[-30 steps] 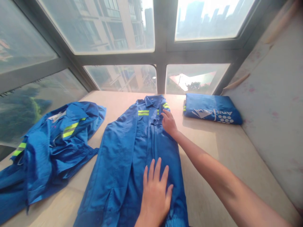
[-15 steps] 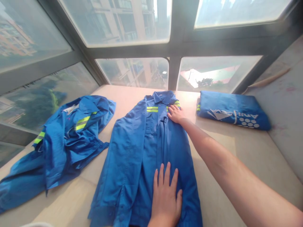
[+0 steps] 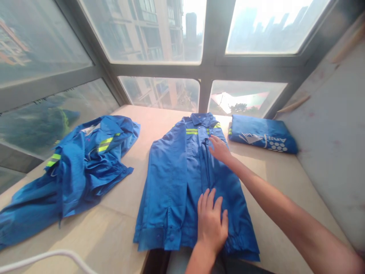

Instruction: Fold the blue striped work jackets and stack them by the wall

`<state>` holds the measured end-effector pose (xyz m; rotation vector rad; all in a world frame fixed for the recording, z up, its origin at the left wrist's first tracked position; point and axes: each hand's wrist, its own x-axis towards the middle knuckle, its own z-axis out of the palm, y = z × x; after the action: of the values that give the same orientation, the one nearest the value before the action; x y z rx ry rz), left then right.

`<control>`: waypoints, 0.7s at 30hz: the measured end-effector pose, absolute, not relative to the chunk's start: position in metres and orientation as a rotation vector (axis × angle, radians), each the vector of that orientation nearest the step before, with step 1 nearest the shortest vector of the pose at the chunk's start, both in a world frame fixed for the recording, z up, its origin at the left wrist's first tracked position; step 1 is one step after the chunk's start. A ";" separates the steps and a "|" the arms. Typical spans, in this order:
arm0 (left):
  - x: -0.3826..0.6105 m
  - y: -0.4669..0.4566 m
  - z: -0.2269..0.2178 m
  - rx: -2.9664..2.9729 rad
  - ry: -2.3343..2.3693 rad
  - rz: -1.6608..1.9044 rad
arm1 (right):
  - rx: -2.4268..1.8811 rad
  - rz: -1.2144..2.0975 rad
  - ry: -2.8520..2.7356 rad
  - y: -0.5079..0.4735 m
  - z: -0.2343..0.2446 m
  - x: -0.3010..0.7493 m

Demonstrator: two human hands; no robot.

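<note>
Comparing with the earlier view, report changes, left to right. (Inspector)

No change at the crumpled jacket [image 3: 80,163]; it lies in the same place on the platform [image 3: 125,198]. No change at the flat jacket [image 3: 176,179]; it lies front up, collar toward the window. Change at the left hand [image 3: 211,224]: it is open, palm down on the lower front near the hem, gripping nothing, with the fingers closer together than before. Change at the right hand [image 3: 220,149]: it is open and flat on the chest beside the placket, gripping nothing, and has come down from the reflective stripe near the collar. (Operator)

Report edges and free room. (Inspector)

At the left, the crumpled jacket reaches the platform's left edge. Bare platform separates it from the flat jacket, whose hem lies at the near edge. Bare platform continues on the right up to the wall. At the far right, the folded garment [image 3: 262,139] sits against the window, just beside the flat jacket's shoulder; contact cannot be determined. (Operator)
</note>
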<state>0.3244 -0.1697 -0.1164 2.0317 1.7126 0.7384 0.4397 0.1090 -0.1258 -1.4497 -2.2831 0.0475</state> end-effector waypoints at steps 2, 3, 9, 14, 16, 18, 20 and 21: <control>0.312 -0.181 -0.109 1.940 1.701 0.747 | -1.390 0.100 -2.237 0.070 -0.130 0.445; 0.307 -0.186 -0.106 1.879 1.683 0.735 | -1.380 0.136 -2.199 0.050 -0.132 0.448; 0.305 -0.207 -0.104 1.609 1.597 0.598 | -1.378 0.282 -2.103 -0.065 -0.139 0.472; 0.321 -0.211 -0.112 1.695 1.704 0.582 | -1.350 0.206 -2.254 -0.135 -0.132 0.489; 0.321 -0.213 -0.115 1.657 1.724 0.651 | -1.362 0.212 -2.242 -0.157 -0.123 0.495; 0.318 -0.213 -0.118 1.550 1.727 0.724 | -1.327 0.249 -2.272 -0.179 -0.114 0.497; 0.312 -0.209 -0.122 1.408 1.710 0.788 | -1.248 0.323 -2.375 -0.198 -0.108 0.497; 0.309 -0.206 -0.123 1.340 1.689 0.818 | -1.216 0.362 -2.431 -0.205 -0.107 0.496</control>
<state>0.3086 -0.2063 -0.1235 1.3402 1.6893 0.8183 0.4960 -0.2051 -0.1067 -1.2164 -2.4306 0.3622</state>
